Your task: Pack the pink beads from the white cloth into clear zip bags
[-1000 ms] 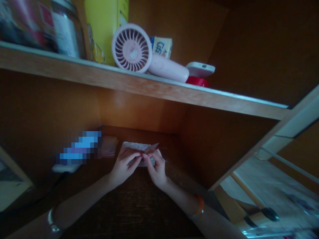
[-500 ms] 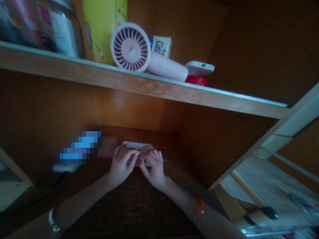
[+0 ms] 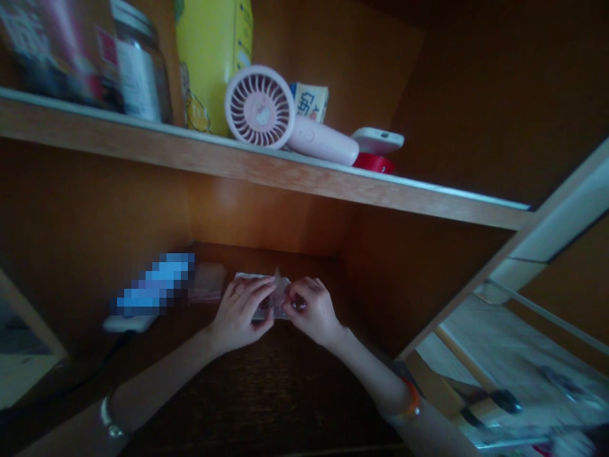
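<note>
Both hands meet low in the cabinet, over a flat whitish packet or sheet (image 3: 243, 276). A thin see-through piece, like a small plastic bag (image 3: 278, 287), stands up between them. My left hand (image 3: 238, 314) is closed on its left side, with thumb and fingers curled toward it. On the other side, my right hand (image 3: 316, 311) pinches the see-through piece near its edge, the fingers bent into a loop. Small dark reddish bits show between the hands, too blurred to name. Left of my left hand lie several flat clear bags (image 3: 209, 282).
A phone with a blurred-out screen (image 3: 155, 282) leans at the left on a white stand (image 3: 130, 322) with a cable. Above, a shelf edge (image 3: 266, 166) crosses the view, carrying a pink handheld fan (image 3: 259, 108), a jar (image 3: 140, 70) and a yellow container (image 3: 209, 57).
My hands have moved slightly apart, the right one going rightward. The see-through piece now stands up between them. The view has shifted a little.
</note>
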`<state>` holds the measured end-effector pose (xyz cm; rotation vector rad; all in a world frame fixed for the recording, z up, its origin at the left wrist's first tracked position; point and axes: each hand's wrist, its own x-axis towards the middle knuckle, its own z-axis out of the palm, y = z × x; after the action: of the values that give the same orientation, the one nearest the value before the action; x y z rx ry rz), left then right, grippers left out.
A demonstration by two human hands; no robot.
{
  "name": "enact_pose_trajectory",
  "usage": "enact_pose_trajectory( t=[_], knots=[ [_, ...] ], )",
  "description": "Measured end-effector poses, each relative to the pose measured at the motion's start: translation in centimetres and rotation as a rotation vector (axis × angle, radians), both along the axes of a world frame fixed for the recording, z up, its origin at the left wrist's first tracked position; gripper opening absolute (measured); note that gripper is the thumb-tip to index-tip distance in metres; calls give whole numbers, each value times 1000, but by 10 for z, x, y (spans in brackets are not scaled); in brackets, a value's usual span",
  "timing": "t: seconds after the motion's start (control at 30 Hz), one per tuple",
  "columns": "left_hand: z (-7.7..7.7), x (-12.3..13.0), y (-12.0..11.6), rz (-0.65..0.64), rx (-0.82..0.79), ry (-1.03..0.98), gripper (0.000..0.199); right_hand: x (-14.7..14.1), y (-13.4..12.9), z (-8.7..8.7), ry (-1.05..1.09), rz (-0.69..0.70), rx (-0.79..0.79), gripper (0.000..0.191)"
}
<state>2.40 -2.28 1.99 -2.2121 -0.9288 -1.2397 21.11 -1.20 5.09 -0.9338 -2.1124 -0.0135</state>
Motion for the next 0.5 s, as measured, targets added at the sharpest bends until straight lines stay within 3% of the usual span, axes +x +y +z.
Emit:
enact_pose_trajectory(
  t=[0.13, 0.23, 0.37, 0.43, 0.5],
  knots=[
    [-3, 2, -4, -178, -103, 127, 81, 4, -13, 10, 72, 276, -285, 13],
    [-3, 7, -9, -217, -62, 85, 85, 5, -17, 13, 114, 356, -454, 12],
    [-3, 11, -13, -225, -37, 20, 78, 6, -28, 20, 236, 283, -510, 12],
    [-4, 11, -13, -213, -68, -4, 77, 12, -48, 25, 294, 203, -536, 10],
    [-5, 10, -12, -204, -119, -14, 75, 22, -80, 28, 212, 74, -641, 8]
  ],
)
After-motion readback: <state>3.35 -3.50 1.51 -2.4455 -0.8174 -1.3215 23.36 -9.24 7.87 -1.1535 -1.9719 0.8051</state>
